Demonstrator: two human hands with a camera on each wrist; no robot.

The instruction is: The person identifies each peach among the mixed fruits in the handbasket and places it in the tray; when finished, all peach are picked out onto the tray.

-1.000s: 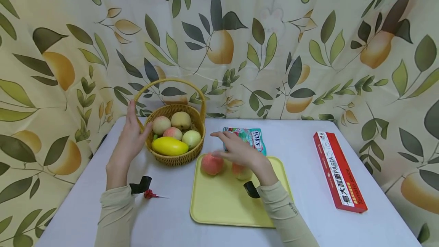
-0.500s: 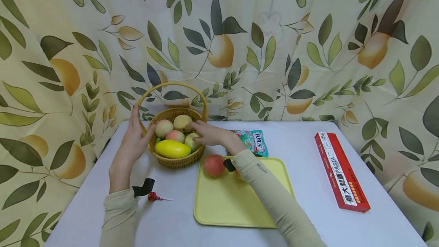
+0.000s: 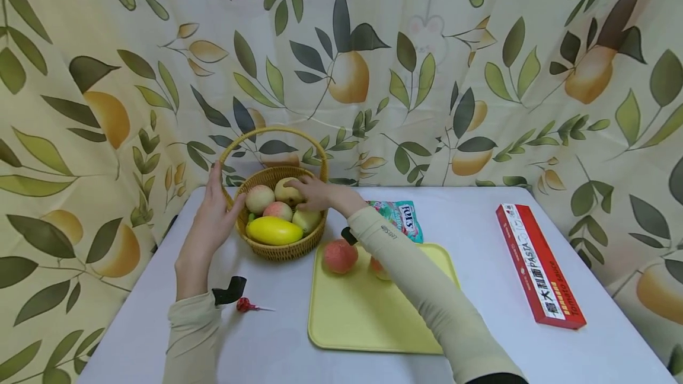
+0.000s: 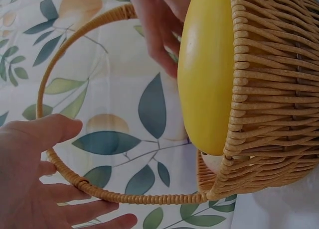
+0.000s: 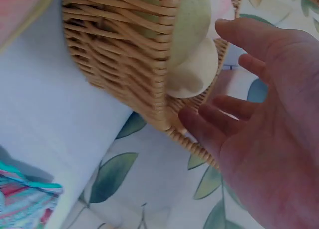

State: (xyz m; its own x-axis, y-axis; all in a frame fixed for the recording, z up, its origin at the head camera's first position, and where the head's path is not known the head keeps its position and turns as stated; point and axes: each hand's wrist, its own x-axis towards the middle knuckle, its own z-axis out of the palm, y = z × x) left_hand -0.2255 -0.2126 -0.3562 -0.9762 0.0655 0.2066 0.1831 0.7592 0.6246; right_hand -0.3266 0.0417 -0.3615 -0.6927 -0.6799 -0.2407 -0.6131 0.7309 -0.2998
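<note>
As observed across the desk (image 3: 480, 221), a pale yellow tray (image 3: 373, 328) lies flat before the person, with a woven basket (image 3: 277, 250) upright beyond its left corner, the arched handle (image 3: 277, 129) raised; a red pasta box (image 3: 541, 265) lies well apart on the right. The left grip (image 3: 210, 224) is set at the handle's left side, thumb and extended fingers on either side of it, not clenched. The right grip (image 3: 322, 194) hovers at the basket's right side, fingers slack, holding nothing visible; fingertip contact with fruit cannot be confirmed. A teal pouch (image 3: 405, 218) lies just beyond the tray, partly hidden by the right sleeve (image 3: 421, 283). The basket contains a long yellow fruit (image 3: 274, 231) at the near rim, a tan fruit (image 3: 286, 194) and a green fruit (image 3: 307, 222) nearest the right grip, and two peaches; the tray bears a red peach (image 3: 340, 256). In my judgement, the step in hand is handling fruit in the steadied basket, and the next move calls for the right fingers either to grasp one piece or lift away cleanly. Smallest noted: a red lollipop (image 3: 244, 305), lying on the desk near the left sleeve (image 3: 193, 336).
</note>
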